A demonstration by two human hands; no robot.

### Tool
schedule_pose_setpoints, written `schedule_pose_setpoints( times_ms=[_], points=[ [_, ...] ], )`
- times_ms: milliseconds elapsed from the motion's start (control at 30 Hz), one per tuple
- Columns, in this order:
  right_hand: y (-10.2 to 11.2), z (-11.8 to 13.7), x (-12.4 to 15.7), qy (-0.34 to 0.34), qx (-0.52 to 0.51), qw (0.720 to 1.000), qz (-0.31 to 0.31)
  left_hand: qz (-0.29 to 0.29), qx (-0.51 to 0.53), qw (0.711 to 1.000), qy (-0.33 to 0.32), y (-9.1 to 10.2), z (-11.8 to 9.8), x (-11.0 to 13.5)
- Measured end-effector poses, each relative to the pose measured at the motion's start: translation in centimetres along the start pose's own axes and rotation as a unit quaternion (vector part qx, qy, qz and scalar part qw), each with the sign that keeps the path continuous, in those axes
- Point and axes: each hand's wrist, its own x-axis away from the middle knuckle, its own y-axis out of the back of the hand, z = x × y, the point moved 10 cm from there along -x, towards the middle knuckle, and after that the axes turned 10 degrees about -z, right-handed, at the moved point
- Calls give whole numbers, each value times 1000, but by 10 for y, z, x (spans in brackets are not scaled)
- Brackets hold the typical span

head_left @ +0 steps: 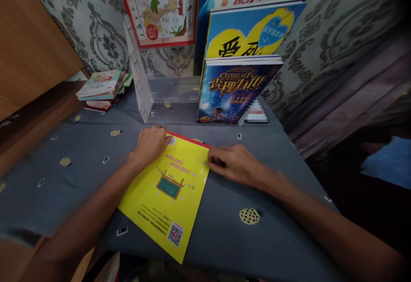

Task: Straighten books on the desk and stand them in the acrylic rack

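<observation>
A thin yellow book (189, 179) with a red strip along its far edge lies on the grey-blue tablecloth, its cover print upside down to me. A small blackboard drawing and a QR code show on it. My left hand (150, 144) is closed at the book's far left corner, the thumb lying over the cover. At the far right corner my right hand (236, 162) has its fingers curled against the edge; the fingertips are slightly blurred and partly hidden.
Behind the book stands a clear acrylic rack (173, 91) holding a blue book (234, 91), a blue-and-yellow book (244, 29) and a red-framed picture book (163, 12). A stack of books (104, 85) lies at the back left. A wooden cabinet (35, 46) borders the left side.
</observation>
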Motion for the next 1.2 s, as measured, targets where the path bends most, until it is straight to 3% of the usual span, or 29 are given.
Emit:
schedule_pose_setpoints(
  times_ms=[67,133,333,533,700,967,1200],
  points=[
    [-5,11,3,8,-10,999,50,1,2,1000,4,0,1,0],
    [-3,16,5,1,-17,998,56,-3,4,1000,4,0,1,0],
    [12,15,10,-60,-59,996,-6,2,6,1000,9,-5,4,-2],
    [10,3,6,-143,-159,976,-29,-18,13,999,31,-7,17,-8],
    [7,-16,-10,-138,-190,968,-84,-46,26,997,59,-11,34,-17],
    [-1,-35,-33,-88,-118,981,-124,-87,71,991,68,-17,50,-26],
    [-12,-38,-29,-77,-26,990,-116,-107,5,994,38,-11,36,-17]
  ],
)
